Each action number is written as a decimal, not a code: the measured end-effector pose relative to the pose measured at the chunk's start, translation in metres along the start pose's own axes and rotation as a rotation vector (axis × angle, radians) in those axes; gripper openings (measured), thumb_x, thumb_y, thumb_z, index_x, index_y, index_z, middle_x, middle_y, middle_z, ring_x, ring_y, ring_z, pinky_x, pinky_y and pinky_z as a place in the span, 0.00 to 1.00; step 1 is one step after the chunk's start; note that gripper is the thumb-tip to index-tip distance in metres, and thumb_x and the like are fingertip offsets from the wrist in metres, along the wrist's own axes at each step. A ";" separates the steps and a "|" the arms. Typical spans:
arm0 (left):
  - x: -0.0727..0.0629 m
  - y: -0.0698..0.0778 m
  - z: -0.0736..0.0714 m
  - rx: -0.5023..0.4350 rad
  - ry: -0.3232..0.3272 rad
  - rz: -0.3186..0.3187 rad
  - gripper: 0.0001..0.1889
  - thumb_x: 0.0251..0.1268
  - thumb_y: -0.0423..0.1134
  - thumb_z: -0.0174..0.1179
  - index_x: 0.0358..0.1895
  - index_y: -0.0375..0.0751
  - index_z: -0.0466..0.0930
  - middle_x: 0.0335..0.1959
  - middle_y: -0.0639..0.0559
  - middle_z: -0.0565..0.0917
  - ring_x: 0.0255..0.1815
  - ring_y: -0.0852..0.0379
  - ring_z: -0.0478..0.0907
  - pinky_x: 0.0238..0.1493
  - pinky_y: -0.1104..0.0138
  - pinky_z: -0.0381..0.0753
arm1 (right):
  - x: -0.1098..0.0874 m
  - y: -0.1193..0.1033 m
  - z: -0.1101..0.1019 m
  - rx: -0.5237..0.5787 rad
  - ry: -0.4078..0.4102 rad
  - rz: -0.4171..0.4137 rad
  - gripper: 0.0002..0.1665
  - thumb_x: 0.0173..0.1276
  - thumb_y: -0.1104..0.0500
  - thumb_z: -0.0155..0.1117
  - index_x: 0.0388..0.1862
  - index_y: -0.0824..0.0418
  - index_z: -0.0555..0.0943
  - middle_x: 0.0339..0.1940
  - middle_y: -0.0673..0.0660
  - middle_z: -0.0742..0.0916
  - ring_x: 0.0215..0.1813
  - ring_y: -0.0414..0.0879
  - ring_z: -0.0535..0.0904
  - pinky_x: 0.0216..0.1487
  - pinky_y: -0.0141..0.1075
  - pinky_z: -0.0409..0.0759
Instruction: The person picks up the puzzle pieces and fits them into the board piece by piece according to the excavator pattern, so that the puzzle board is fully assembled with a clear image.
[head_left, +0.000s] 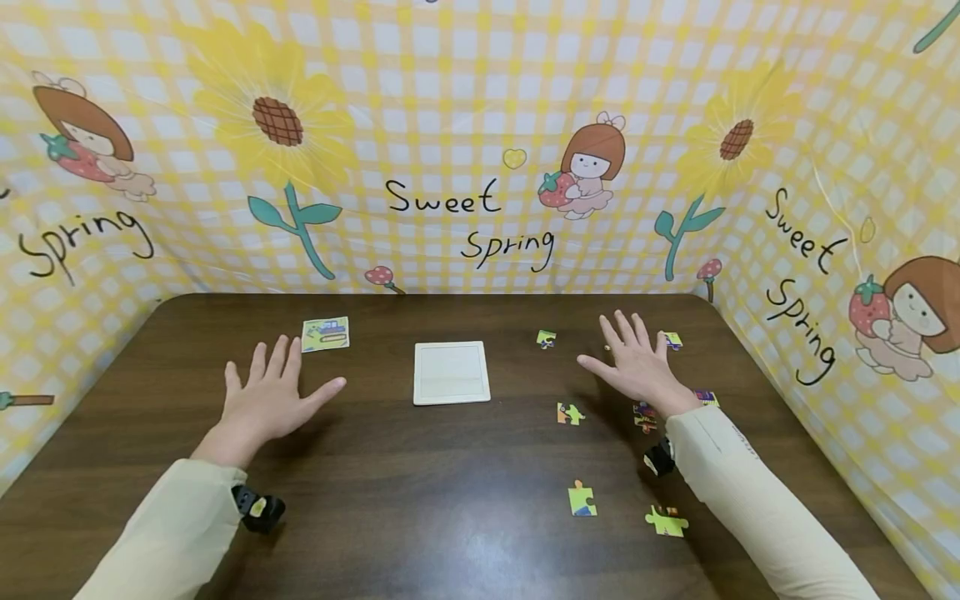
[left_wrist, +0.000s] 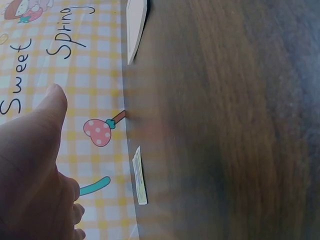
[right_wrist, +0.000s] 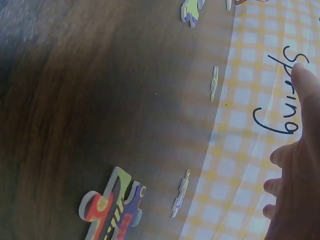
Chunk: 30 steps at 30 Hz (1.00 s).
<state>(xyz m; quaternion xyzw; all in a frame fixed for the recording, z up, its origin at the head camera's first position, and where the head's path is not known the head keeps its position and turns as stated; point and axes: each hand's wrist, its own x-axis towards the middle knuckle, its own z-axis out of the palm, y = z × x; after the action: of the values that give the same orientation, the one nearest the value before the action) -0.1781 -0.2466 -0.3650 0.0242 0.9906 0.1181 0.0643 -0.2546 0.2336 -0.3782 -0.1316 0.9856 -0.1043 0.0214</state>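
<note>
My left hand is held above the table's left side, fingers spread and holding nothing. Just beyond its fingertips lies a small picture card showing a blue digger-like vehicle. Over the right side hovers my right hand, also spread and bare of any object. Jigsaw pieces lie scattered around it, among them a green one, an orange and green one and a red and purple one partly hidden under the wrist. Between the hands sits a square white puzzle tray with a shallow rim.
Nearer the front are two more jigsaw pieces, a green and blue one and a yellow-green one. Others lie by the right edge, one purple. A yellow checked cloth rises behind and beside the brown table.
</note>
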 end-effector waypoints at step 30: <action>0.005 0.006 0.001 0.032 0.025 0.049 0.56 0.57 0.75 0.35 0.70 0.28 0.32 0.70 0.30 0.34 0.68 0.32 0.28 0.56 0.38 0.19 | 0.004 -0.005 0.001 0.024 0.023 -0.066 0.51 0.64 0.28 0.41 0.75 0.58 0.46 0.74 0.64 0.48 0.72 0.59 0.33 0.61 0.63 0.29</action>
<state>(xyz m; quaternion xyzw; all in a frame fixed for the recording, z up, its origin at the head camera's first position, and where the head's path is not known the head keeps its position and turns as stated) -0.1828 -0.2403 -0.3649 0.0481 0.9922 0.1041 0.0484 -0.2571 0.2281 -0.3780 -0.1626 0.9796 -0.1181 0.0083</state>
